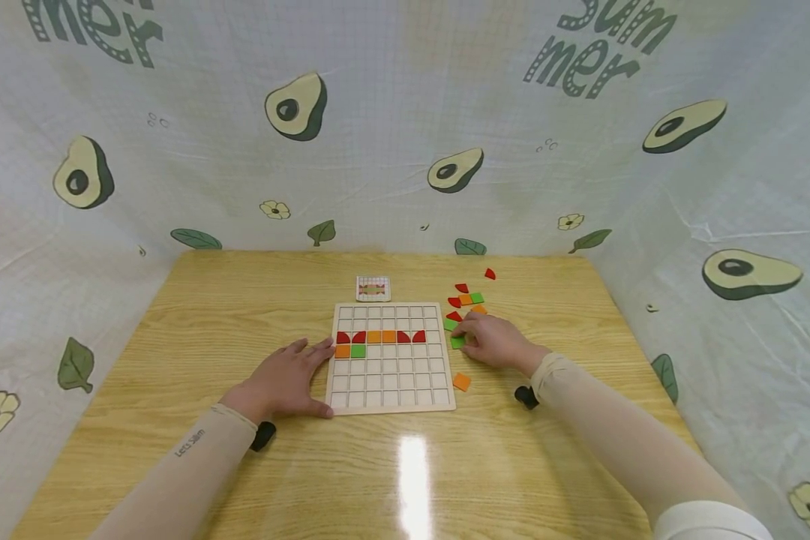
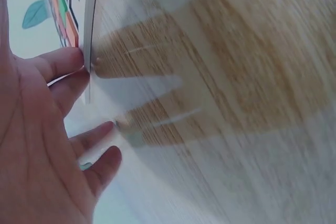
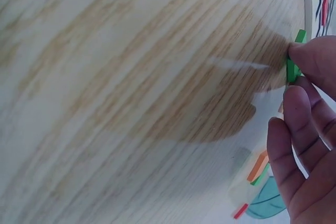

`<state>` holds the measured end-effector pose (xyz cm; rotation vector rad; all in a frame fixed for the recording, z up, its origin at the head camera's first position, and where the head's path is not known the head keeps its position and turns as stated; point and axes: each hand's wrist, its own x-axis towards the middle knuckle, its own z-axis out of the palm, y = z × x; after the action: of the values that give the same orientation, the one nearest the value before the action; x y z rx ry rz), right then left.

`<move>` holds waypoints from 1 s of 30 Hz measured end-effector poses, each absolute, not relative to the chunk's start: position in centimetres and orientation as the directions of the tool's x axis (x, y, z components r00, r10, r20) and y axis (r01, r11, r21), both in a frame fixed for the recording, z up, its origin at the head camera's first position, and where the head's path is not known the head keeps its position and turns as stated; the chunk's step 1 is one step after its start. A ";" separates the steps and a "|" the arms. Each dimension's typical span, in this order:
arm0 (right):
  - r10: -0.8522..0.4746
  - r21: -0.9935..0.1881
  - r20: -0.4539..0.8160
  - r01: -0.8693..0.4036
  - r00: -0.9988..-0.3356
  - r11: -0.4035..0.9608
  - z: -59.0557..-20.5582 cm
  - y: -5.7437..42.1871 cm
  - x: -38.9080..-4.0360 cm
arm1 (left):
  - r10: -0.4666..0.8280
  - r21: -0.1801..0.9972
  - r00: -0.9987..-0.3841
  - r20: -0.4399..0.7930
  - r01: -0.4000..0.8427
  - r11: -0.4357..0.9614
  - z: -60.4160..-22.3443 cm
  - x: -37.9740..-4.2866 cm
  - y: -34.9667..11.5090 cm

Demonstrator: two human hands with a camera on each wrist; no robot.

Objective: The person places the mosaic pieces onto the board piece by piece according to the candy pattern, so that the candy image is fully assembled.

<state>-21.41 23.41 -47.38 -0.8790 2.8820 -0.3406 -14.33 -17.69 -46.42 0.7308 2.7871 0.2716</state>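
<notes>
A pale wooden grid board (image 1: pixel 390 386) lies on the table. One row holds red curved-edge tiles (image 1: pixel 418 337) at both ends with orange square tiles (image 1: pixel 381 337) between them. Below that row, at the left, sit an orange tile (image 1: pixel 343 351) and a green tile (image 1: pixel 358 351). My left hand (image 1: pixel 286 379) rests its spread fingers and thumb against the board's left edge. Just off the right edge, my right hand (image 1: pixel 496 341) pinches a green square tile (image 3: pixel 292 69) between thumb and finger; the tile's far side is partly covered by the fingertips.
Behind the board lies a small pattern card (image 1: pixel 373 289). Loose red, orange and green tiles (image 1: pixel 466 298) are scattered beyond my right hand, with one orange tile (image 1: pixel 462 382) nearer, by the board's right edge. An avocado-print cloth (image 1: pixel 378 150) surrounds the wooden table (image 1: pixel 243 300).
</notes>
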 end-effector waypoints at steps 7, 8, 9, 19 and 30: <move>-0.565 -0.261 -0.033 -0.538 -0.825 0.801 -47.4 23.5 -21.4 | 0.510 0.265 -0.840 -0.183 0.458 0.849 -46.3 -14.5 -17.6; -0.565 -0.268 -0.029 -0.538 -0.824 0.799 -47.4 23.6 -21.4 | 0.510 0.271 -0.840 -0.183 0.455 0.848 -46.3 -14.5 -17.6; -0.566 -0.270 -0.026 -0.540 -0.824 0.798 -47.5 23.6 -21.4 | 0.508 0.276 -0.841 -0.186 0.451 0.849 -46.3 -14.6 -17.6; -0.554 -0.288 0.000 -0.531 -0.832 0.797 -47.1 24.4 -21.3 | 0.506 0.296 -0.838 -0.201 0.441 0.847 -46.6 -14.9 -17.6; -0.609 -0.295 0.046 -0.593 -0.792 0.749 -45.2 21.1 -21.7 | 0.505 0.293 -0.842 -0.191 0.442 0.848 -46.4 -14.8 -17.8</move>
<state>-21.68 21.10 -45.21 -0.9935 2.8880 -0.4595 -14.84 -17.76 -46.43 0.7222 2.7642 0.3476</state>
